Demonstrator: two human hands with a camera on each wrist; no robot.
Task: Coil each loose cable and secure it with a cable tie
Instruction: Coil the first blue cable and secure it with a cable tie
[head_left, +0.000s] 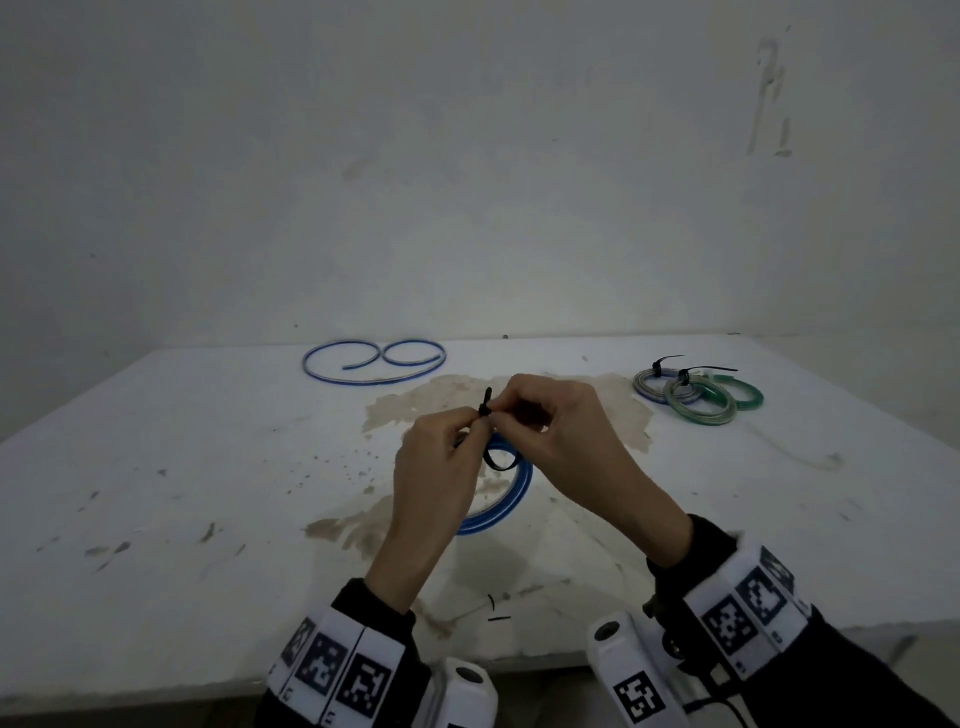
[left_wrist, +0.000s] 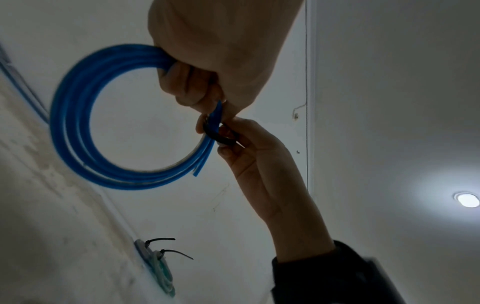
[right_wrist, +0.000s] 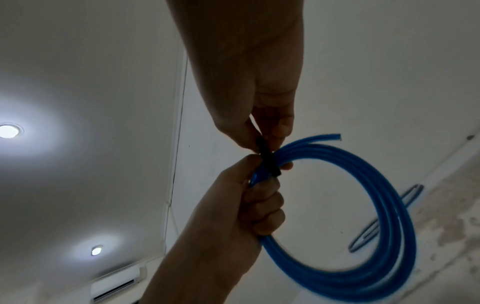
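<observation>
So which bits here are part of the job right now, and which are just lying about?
In use:
- blue coil, gripped by left hand
- black tie, looped round it, pinched by right hand

Lying about:
- loose blue cable, not yet coiled
- three tied coils
- small black bits on the table

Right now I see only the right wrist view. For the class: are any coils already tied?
Observer: Yes, tied coils lie at the table's far right.
Operator: Is the tie pulled tight?
Observer: No; the head view shows the tie as a slack loop round the blue coil, tail up between left hand and right hand.
Operator: Spare ties?
Observer: I see only two short black bits near the front edge.
</observation>
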